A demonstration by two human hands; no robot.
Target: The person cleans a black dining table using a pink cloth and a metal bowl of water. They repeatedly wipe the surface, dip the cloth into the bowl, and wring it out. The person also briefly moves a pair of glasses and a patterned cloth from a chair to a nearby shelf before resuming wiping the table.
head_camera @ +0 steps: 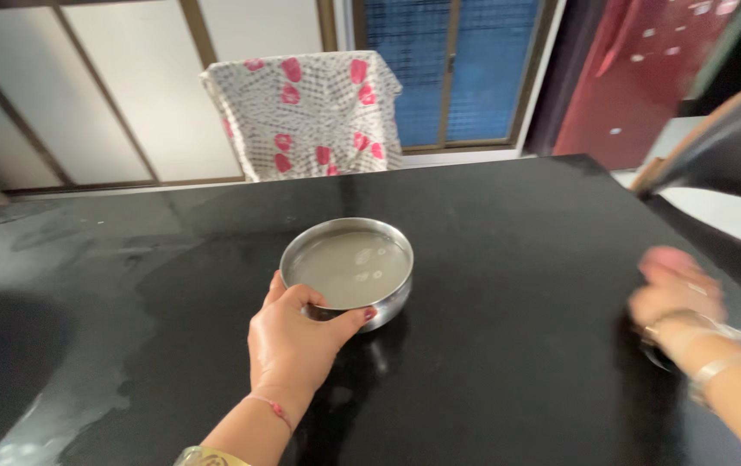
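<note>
A round steel bowl with cloudy liquid in it sits near the middle of a black glossy table. My left hand grips the bowl's near rim, thumb and fingers wrapped around its side. My right hand hovers over the table's right side, blurred by motion, with fingers curled; whether it holds anything is unclear. Bangles show on both wrists.
A chair draped with a white cloth with pink patches stands behind the table's far edge. A dark chair back sits at the right. Wet smears mark the table's left part.
</note>
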